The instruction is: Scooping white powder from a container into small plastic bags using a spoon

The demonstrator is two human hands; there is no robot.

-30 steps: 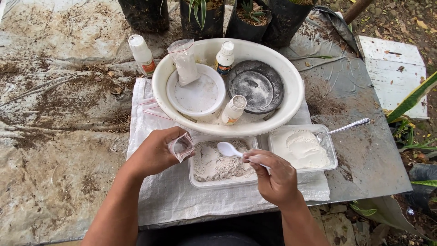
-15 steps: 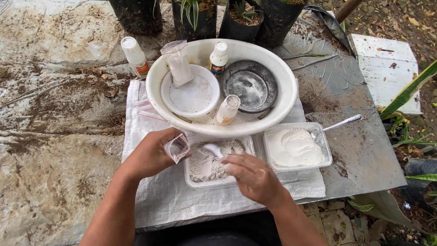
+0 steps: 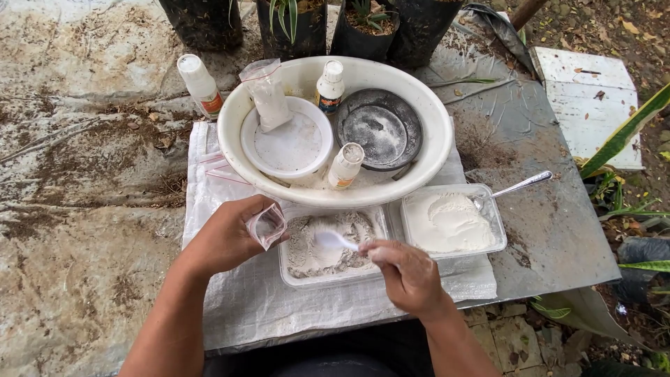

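The right hand pinches a white spoon; its bowl now sits low over the grey powder in the near tray, at 12 o'clock from the hand. Half a second ago the spoon was up at the bag mouth; a second ago it hovered above the tray. Judged from this, one spoonful has gone in and another is being scooped. The left hand, at 9 o'clock from the tray, fingers closed on a small clear bag, holds its mouth open. At 3 o'clock, a second tray holds white powder and a metal spoon. Beyond, a white basin holds a bowl, a dark lid and two bottles.

The bag's contents cannot be made out; the spoon's load is blurred.
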